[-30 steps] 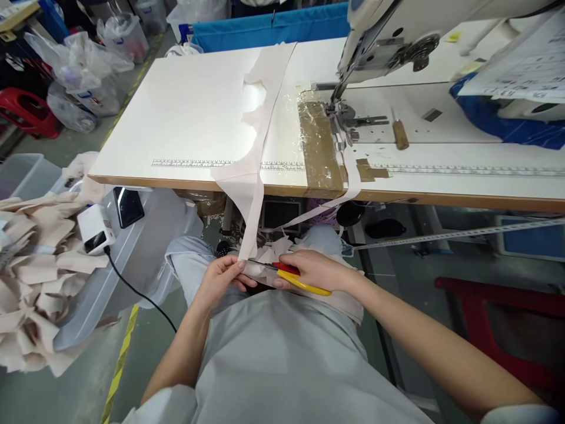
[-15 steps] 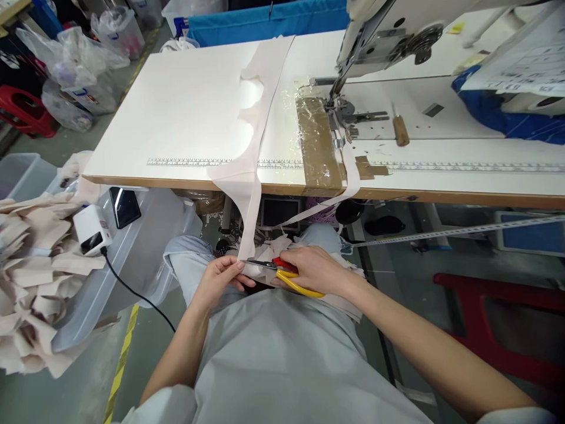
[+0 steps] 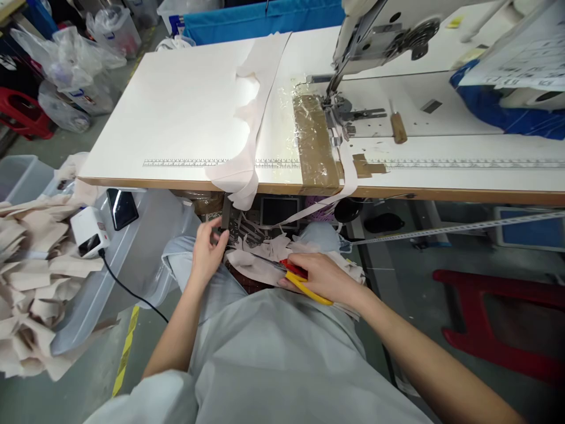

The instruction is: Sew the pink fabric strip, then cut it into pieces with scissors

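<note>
My right hand (image 3: pixel 320 275) is closed round red and yellow scissors (image 3: pixel 295 275) above my lap, blades pointing left over loose beige fabric scraps (image 3: pixel 256 265). My left hand (image 3: pixel 208 250) is raised below the table's front edge, fingers curled near a dark part under the table; what it holds, if anything, I cannot make out. A beige fabric strip (image 3: pixel 249 123) lies on the white sewing table (image 3: pixel 185 112), its cut end hanging short over the edge. The sewing machine (image 3: pixel 379 35) stands at the right.
A clear plastic bin (image 3: pixel 132 259) at my left holds a white device (image 3: pixel 88 235) with a black cable and a phone (image 3: pixel 120 207). A heap of beige pieces (image 3: pixel 26 277) lies further left. A red stool (image 3: pixel 503 324) stands at the right. Plastic bags sit far left.
The strip's hanging end has been cut through; the upper part has sprung up to the table edge. My left hand let go and rose toward the table's underside. My right hand barely moved.
</note>
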The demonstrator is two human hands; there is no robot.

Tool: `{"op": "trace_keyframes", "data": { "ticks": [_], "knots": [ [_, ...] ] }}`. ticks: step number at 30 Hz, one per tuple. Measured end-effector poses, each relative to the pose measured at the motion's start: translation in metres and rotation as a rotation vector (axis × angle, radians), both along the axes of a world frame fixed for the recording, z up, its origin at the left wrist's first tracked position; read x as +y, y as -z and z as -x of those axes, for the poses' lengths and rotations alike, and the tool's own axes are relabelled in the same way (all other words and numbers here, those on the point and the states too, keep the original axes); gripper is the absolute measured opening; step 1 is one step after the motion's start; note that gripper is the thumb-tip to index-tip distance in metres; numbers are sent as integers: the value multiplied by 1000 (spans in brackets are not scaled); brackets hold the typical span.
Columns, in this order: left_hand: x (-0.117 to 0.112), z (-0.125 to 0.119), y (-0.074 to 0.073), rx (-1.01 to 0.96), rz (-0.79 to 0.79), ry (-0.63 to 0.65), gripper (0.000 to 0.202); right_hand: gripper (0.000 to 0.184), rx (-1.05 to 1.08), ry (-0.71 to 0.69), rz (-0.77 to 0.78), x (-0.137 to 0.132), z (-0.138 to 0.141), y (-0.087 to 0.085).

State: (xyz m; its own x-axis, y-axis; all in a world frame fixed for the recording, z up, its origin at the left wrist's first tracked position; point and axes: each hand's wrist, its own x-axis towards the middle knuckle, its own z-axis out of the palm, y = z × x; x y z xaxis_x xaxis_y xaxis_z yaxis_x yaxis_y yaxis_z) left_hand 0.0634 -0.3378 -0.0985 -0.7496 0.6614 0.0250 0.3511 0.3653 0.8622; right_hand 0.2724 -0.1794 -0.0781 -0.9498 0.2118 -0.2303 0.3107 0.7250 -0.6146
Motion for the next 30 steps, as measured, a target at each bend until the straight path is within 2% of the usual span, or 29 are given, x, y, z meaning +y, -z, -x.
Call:
{"op": "trace_keyframes", "data": {
  "ticks": [1,3,5,7,9,12,14,16,18,19,22,23,24,26,28,30],
  "knots": [
    [10,8,3,127,-34,-17,45,44,16,18,33,-2,-3,0],
    [31,21,7,257,-96,4,46,43,43,49,93,-5,-8,0],
    [47,27,11,258,-117,68,36,43,64,83,134,-8,-13,2],
    [52,28,17,128,-81,100,23,44,80,124,153,-8,-18,4],
    [43,28,27,-74,-7,18,23,44,87,164,164,-6,-24,6],
    [9,28,48,-268,109,-191,24,45,82,228,210,-1,-35,7],
    [-16,26,59,-315,172,-247,19,46,68,269,255,3,-41,8],
    [-36,18,60,-376,219,-253,19,46,48,290,294,5,-43,10],
    [-45,3,49,-460,230,-202,24,47,38,303,325,5,-42,13],
    [-45,-7,40,-540,206,-131,28,48,33,307,342,4,-40,14],
    [-35,-36,6,-815,69,182,42,49,4,291,411,0,-33,13],
    [-30,-43,-4,-833,34,257,41,50,-12,272,430,-1,-30,11],
    [-25,-47,-13,-780,17,292,36,50,-29,248,442,-2,-28,8],
    [-18,-52,-24,-519,16,261,24,51,-55,194,452,-1,-24,1],
    [-13,-52,-30,-293,3,223,26,52,-66,131,446,0,-20,-5],
    [-11,-52,-33,-280,2,228,26,51,-65,65,435,2,-17,-11]
  ]
}}
